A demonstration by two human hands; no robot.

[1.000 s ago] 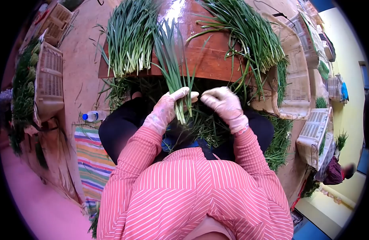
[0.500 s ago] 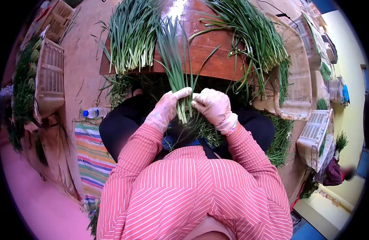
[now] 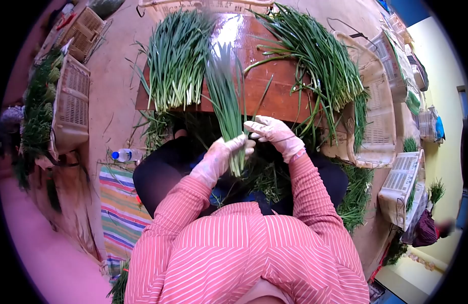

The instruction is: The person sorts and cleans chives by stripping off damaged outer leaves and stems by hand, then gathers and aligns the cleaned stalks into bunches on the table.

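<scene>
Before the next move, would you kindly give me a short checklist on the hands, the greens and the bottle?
1. Left hand closed around the green bunch: ok.
2. Pale stalk ends showing below that hand: ok.
3. Right hand gripping a stalk: cannot tell; its fingers are close beside the bunch.
4. Left pile lying with its pale ends toward the person: ok.
5. Right pile wholly on the table: not ok, some stalks trail over the edge.
6. Bottle capped: ok.
</scene>
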